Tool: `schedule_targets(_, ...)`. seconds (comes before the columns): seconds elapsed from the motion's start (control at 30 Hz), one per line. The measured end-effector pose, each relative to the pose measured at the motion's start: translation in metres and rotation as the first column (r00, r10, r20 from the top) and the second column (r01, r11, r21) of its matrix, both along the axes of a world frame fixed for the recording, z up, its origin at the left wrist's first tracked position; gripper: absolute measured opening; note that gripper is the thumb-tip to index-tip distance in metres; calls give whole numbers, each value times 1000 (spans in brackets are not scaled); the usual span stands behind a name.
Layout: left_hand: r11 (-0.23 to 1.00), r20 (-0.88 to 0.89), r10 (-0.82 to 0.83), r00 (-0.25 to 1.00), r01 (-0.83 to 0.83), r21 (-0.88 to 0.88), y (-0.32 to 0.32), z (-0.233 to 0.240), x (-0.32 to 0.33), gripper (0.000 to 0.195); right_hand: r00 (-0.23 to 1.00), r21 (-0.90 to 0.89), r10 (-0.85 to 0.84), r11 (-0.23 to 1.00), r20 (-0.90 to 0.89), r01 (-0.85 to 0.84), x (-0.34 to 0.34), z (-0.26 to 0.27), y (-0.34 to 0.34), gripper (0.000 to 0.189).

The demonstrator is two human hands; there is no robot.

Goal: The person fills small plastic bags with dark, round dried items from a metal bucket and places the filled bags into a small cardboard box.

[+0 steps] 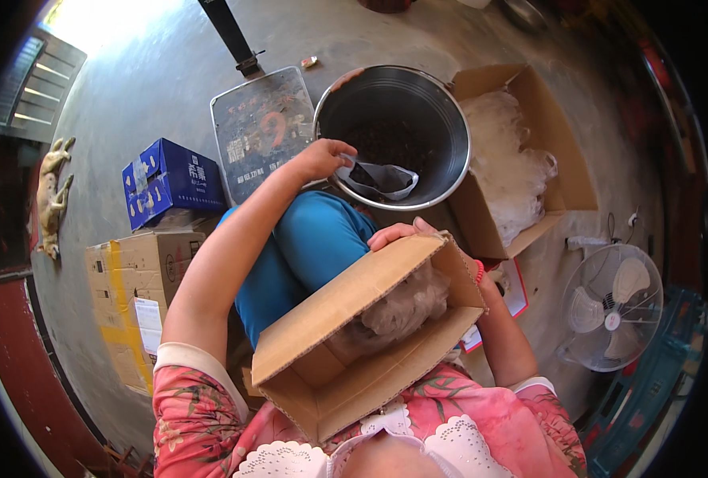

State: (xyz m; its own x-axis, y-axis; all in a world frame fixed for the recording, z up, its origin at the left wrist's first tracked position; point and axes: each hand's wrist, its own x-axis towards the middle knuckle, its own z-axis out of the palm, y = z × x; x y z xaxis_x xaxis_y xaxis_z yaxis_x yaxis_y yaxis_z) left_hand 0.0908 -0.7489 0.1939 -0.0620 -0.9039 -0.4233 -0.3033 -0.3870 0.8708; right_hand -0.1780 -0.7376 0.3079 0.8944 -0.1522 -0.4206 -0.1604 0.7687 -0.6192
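Note:
My left hand (330, 156) pinches the edge of a small clear plastic bag (389, 181), which lies partly open inside the near side of a large metal bucket (456, 179). Dark loose material (395, 140) covers the bucket's bottom, and some shows in the bag. Across my lap rests an open cardboard box (342, 305), tilted, with crumpled clear plastic bags (404, 299) inside. My right hand (404, 232) holds the far end of this box, its fingers over the upper edge; part of the hand is hidden behind the cardboard.
Right of the bucket stands a larger open cardboard box (569, 173) filled with clear plastic bags (506, 161). A platform scale (264, 131) is at the bucket's left, beside a blue carton (180, 179) and a taped carton (138, 299). A fan (612, 319) stands right; an animal (52, 197) lies far left.

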Motion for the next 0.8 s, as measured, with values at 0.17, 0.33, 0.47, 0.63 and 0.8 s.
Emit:
schedule_targets(0.17, 984, 340, -117, 933, 155, -84, 5, 1, -8, 44, 982, 118, -186, 976, 35, 181, -15, -13, 31, 56)
schedule_targets(0.33, 978, 352, -183, 918, 207, -32, -5, 52, -34, 47, 945, 66, -325, 943, -31, 327, -25, -33, 22, 59)
schedule_targets(0.47, 985, 385, -131, 914, 164, -53, -7, 63, -39, 41, 945, -83, -323, 944, -54, 318, -19, -47, 32, 59)
schedule_targets(0.63, 983, 424, -170, 890, 185, 5, 22, 58, -39, 35, 957, -573, -287, 792, -45, 211, -11, -28, 58, 50)
schedule_targets(0.8, 883, 513, -444, 735, 456, 111, 32, 63, -49, 34, 989, -771, -147, 630, -5, 90, -13, -17, 63, 39)
